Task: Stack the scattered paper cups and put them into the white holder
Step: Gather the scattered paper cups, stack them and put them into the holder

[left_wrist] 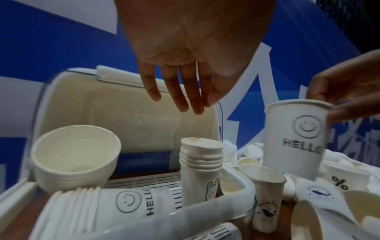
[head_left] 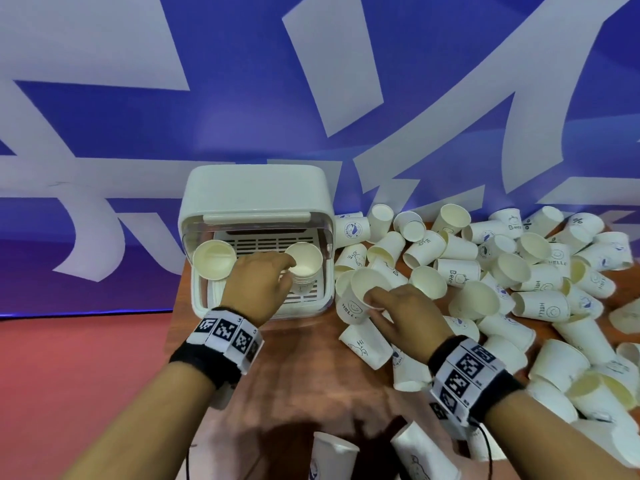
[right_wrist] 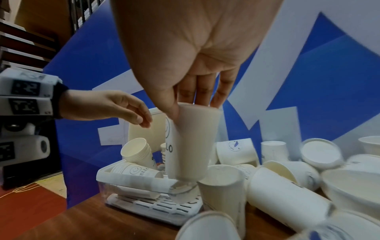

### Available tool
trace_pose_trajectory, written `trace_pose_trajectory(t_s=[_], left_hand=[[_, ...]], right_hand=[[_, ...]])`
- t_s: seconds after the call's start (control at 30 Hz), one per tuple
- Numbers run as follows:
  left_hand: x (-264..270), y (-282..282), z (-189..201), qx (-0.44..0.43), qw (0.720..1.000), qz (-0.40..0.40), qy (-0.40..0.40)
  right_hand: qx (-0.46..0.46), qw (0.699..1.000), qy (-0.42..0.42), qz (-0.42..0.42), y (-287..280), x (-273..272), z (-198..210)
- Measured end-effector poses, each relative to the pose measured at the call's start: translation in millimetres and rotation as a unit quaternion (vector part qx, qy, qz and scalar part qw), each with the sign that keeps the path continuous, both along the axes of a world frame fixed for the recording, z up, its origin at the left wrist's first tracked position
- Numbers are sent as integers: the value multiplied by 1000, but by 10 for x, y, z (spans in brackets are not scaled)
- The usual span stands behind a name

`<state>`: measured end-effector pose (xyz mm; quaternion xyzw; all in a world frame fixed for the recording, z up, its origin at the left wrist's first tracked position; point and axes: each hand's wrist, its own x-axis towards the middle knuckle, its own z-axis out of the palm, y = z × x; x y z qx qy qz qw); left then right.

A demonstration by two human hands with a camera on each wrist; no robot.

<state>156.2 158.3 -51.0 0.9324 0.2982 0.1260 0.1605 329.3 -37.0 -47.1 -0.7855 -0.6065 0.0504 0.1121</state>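
Note:
The white holder (head_left: 204, 299) stands open on the wooden table, its lid (head_left: 256, 188) tipped back. Inside it are a tilted stack of cups (head_left: 213, 259) at the left, a stack lying on its side (left_wrist: 98, 209), and an upright stack (left_wrist: 200, 164) with a rabbit print. My left hand (left_wrist: 180, 104) hovers just above that upright stack, fingers straight and holding nothing. Just right of the holder, my right hand (head_left: 372, 299) pinches a single "HELLO" smiley cup (head_left: 353, 299) by its rim and holds it above the table.
Several loose paper cups (head_left: 502, 271) lie in a heap across the right half of the table. Two more cups (head_left: 332, 455) stand at the near edge. The table's left edge (head_left: 176, 306) runs beside the holder, with red floor beyond. A blue-and-white banner hangs behind.

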Motion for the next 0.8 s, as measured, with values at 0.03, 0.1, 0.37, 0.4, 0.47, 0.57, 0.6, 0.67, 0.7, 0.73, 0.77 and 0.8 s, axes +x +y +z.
trace_pose_trajectory(t_s=[0.03,0.1,0.37,0.4,0.47,0.57,0.6,0.67,0.7,0.73,0.77,0.8], left_hand=[[-68,-8,20,-3,1000,9,-6],[-191,-27,58,-12,1000,21,-11],[-426,-64,170,-16,998,56,-11],[-437,-63,170,-23,998,58,-12],[-451,-61,163,-33,998,60,-15],[-471,-71,164,-36,997,63,-17],[-481,-76,166,-37,997,65,-18],[-519,-82,158,-35,996,70,-30],[-545,-88,149,-32,996,73,-37],[-571,-94,138,-27,996,73,-43],[-597,-103,123,-23,996,73,-47],[-621,-111,107,-22,996,72,-50]], right_hand=[[11,1000,-7,6,87,-46,30],[38,999,-26,16,292,-139,77],[104,990,-84,35,898,-386,212],[98,990,-93,42,936,-393,206],[81,989,-112,53,979,-384,164],[31,988,-137,62,1014,-363,87],[11,988,-142,65,1025,-357,50],[-22,986,-148,68,1051,-346,-22],[-34,987,-146,66,1066,-342,-56],[-50,987,-135,66,1082,-336,-86],[-61,989,-118,71,1099,-330,-110],[-69,990,-100,75,1122,-322,-145]])
